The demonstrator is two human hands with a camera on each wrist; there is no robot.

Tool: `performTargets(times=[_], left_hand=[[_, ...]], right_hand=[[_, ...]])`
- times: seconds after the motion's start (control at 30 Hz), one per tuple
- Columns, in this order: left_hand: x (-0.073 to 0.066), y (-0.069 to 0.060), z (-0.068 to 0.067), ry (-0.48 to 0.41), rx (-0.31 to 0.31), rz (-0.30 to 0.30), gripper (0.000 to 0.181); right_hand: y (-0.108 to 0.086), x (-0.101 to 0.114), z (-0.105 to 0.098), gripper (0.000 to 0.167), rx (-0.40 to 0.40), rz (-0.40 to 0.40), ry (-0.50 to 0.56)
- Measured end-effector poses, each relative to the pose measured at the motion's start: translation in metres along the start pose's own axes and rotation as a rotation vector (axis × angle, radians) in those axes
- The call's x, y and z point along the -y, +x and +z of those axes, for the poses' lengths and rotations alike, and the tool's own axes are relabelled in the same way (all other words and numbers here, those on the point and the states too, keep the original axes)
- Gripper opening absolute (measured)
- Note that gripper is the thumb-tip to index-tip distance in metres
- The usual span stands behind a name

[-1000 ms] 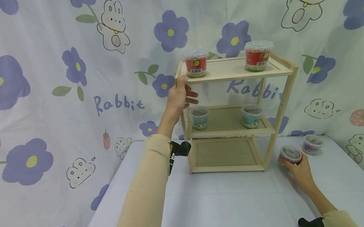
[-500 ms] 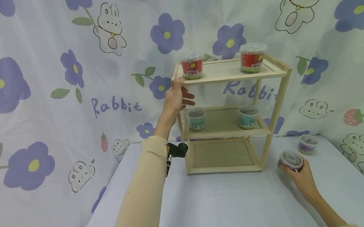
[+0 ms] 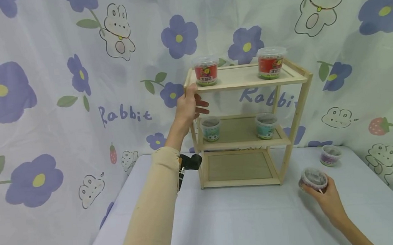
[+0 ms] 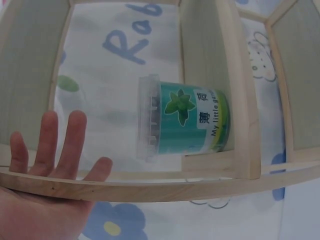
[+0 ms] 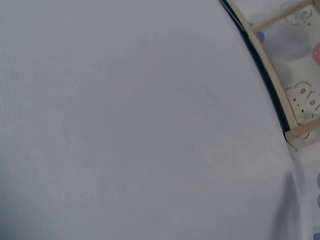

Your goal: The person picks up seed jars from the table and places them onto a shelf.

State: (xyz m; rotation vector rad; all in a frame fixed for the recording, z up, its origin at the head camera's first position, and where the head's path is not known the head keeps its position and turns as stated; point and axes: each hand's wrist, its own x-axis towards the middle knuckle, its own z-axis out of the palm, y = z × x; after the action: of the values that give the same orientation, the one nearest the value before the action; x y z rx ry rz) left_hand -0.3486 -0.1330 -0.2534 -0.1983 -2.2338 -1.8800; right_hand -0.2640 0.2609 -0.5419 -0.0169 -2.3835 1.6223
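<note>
A three-tier wooden shelf (image 3: 238, 84) stands on the white-covered table. My left hand (image 3: 186, 106) holds its left front post near the top corner. In the left wrist view, the fingers (image 4: 75, 140) reach past the post, beside a green-labelled planting cup (image 4: 182, 117) with a clear lid. At the shelf's right, my right hand (image 3: 327, 198) grips a purple-labelled planting cup (image 3: 313, 178), which is tilted. Whether that cup touches the table is unclear. Neither the right hand nor its cup appears in the right wrist view.
Two red-labelled cups, one left (image 3: 206, 71) and one right (image 3: 270, 63), stand on the top tier. Two green-labelled cups, one left (image 3: 211, 129) and one right (image 3: 266, 126), occupy the middle tier. Another purple-labelled cup (image 3: 330, 155) stands at back right, near the patterned curtain (image 3: 351, 102).
My right hand has drawn its purple-labelled cup slightly nearer to me, away from the other one. The left hand stays at the shelf post. The head view has shifted a little.
</note>
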Motion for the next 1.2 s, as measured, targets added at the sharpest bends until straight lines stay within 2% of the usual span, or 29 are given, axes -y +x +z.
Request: performTargets(times=[0.37,0.7,0.97,1.2], left_hand=[[0.0,-0.002,-0.002,-0.008,0.002,0.0,0.054],[-0.002,-0.003,-0.003,-0.013,0.002,0.002,0.053],[-0.003,-0.006,-0.004,-0.002,0.006,0.002,0.053],[-0.004,-0.007,-0.004,0.001,0.008,0.002,0.054]], right_hand=[[-0.008,0.017,0.013,0.082,0.015,0.079,0.068],[-0.014,0.022,0.03,0.081,0.006,0.036,0.123],[-0.02,0.027,0.044,0.083,0.026,0.083,0.151],[-0.023,0.032,0.057,0.08,0.02,0.055,0.175]])
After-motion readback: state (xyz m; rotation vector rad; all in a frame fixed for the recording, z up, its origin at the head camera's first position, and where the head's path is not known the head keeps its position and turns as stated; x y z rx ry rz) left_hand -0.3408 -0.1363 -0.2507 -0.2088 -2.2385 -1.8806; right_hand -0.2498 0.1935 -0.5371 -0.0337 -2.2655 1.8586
